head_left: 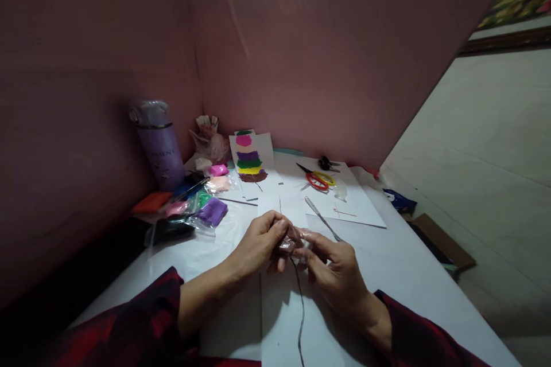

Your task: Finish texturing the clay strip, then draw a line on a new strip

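so, brownish lump [293, 235] in wrapper [286, 246]

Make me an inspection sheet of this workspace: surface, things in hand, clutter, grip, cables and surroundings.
Surface: white-covered table, loose sheets on top.
Things in hand: brownish packet in clear wrap, between both hands.
Clutter: purple packet among other coloured packets at left; purple bottle behind them; scissors and metal tool beyond the hands; paper with coloured bands towards the back.
Grip: left hand and right hand both hold the packet with their fingers.
Cables: none certain; dark line below the hands, cord or drawn mark unclear.
Surroundings: pink wall behind, pale wall at right.
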The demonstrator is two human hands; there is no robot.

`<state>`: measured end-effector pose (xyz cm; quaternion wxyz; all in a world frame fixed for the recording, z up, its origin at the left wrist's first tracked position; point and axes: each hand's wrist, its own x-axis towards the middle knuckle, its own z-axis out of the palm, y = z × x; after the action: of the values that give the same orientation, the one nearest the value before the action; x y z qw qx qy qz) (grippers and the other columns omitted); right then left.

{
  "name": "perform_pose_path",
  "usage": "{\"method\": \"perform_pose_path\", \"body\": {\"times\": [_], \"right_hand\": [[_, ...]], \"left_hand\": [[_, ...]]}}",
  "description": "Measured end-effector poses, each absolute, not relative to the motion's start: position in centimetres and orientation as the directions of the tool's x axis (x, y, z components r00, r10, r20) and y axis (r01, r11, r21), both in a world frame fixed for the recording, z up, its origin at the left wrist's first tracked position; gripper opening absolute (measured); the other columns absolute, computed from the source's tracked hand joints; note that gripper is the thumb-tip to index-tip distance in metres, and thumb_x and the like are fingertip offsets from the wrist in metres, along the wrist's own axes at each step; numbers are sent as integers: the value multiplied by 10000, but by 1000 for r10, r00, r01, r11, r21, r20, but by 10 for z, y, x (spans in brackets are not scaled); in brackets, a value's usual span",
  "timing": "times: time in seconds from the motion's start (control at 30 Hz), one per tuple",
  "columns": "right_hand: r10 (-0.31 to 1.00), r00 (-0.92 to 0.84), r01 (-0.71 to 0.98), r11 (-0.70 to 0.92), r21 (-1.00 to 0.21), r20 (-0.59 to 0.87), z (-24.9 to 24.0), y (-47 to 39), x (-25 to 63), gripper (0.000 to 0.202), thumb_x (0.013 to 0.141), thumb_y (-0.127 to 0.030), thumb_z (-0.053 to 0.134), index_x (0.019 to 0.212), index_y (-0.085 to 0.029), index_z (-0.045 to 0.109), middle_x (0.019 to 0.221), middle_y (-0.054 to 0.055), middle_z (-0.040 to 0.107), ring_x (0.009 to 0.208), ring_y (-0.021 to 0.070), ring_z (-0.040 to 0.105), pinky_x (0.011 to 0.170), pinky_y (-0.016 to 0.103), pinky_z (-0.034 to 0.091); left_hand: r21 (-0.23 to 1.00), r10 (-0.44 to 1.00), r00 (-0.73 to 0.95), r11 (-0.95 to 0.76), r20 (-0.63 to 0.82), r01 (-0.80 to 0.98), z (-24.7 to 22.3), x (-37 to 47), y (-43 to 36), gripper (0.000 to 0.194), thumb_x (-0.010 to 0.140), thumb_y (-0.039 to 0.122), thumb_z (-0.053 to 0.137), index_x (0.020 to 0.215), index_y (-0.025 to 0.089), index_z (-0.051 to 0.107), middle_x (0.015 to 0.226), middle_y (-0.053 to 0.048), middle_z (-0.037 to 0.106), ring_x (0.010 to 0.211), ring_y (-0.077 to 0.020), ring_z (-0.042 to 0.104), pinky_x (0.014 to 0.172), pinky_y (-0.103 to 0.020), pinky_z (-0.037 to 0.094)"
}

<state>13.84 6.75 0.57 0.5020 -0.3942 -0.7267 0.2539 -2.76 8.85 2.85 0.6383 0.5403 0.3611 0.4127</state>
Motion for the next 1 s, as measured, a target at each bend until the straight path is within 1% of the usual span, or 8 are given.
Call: {"method": "perform_pose_path", "body": {"times": [0.23, 0.3, 0.43, 0.5, 0.6, 0.77, 0.87, 1.0], "right_hand": [[802, -280, 339, 597, -727, 527, 6, 66, 139, 152, 900, -188, 555, 1017, -161, 649, 575, -16, 657, 402, 108, 556, 422, 210, 437], [788, -297, 356, 615, -703, 539, 6, 67, 140, 143, 906, -178, 534, 1008, -155, 631, 563, -21, 638, 395, 103, 531, 420, 212, 418], [787, -274, 429, 615, -662, 553, 4, 68, 140, 123, 895, -188, 535, 934, -144, 643, 461, -60, 527, 351, 91, 441, 376, 212, 353], [805, -239, 417, 590, -692, 543, 3, 69, 139, 138, 893, -207, 549, 934, -137, 661, 487, -40, 564, 366, 95, 472, 375, 210, 375], [832, -187, 338, 554, -761, 523, 4, 68, 138, 218, 897, -226, 570, 1053, -118, 679, 571, 2, 647, 396, 104, 528, 385, 213, 431], [872, -160, 189, 487, -853, 463, 9, 68, 137, 310, 899, -263, 596, 1158, -114, 679, 485, -26, 600, 330, 87, 475, 326, 197, 406], [887, -171, 146, 452, -880, 428, 10, 68, 138, 322, 896, -285, 612, 1169, -130, 683, 472, -28, 594, 319, 83, 469, 313, 189, 394], [885, -186, 152, 454, -878, 426, 8, 68, 141, 319, 894, -284, 626, 1182, -159, 683, 495, -24, 613, 332, 86, 487, 324, 193, 422]], "left_hand": [[999, 926, 376, 37, -20, -38, 31, -24, 83, 387, 859, 553, 492, 860, 166, 472, 570, 65, 490, 351, -60, 447, 342, -175, 307], [999, 929, 369, 36, -21, -33, 30, -24, 84, 386, 853, 551, 489, 857, 165, 476, 556, 73, 470, 342, -59, 441, 338, -173, 304], [996, 941, 335, 71, -47, -61, 30, -23, 86, 380, 835, 539, 503, 864, 160, 487, 552, 74, 470, 323, -62, 436, 318, -175, 291], [994, 946, 319, 82, -54, -75, 31, -23, 87, 373, 835, 530, 515, 857, 159, 490, 557, 67, 488, 323, -61, 441, 315, -172, 285], [987, 942, 332, 95, -47, -128, 33, -25, 87, 391, 818, 538, 572, 853, 156, 498, 562, 68, 497, 329, -50, 435, 320, -164, 279], [954, 901, 429, 178, -60, -240, 36, -29, 90, 464, 714, 500, 750, 916, 148, 525, 621, 29, 585, 417, -83, 540, 341, -158, 308], [939, 890, 448, 219, -81, -266, 38, -31, 90, 445, 712, 466, 769, 913, 139, 544, 611, 15, 604, 453, -101, 572, 345, -159, 341], [925, 884, 455, 259, -111, -277, 42, -31, 89, 447, 701, 469, 775, 892, 133, 551, 585, 14, 605, 440, -103, 566, 339, -165, 360]]}}
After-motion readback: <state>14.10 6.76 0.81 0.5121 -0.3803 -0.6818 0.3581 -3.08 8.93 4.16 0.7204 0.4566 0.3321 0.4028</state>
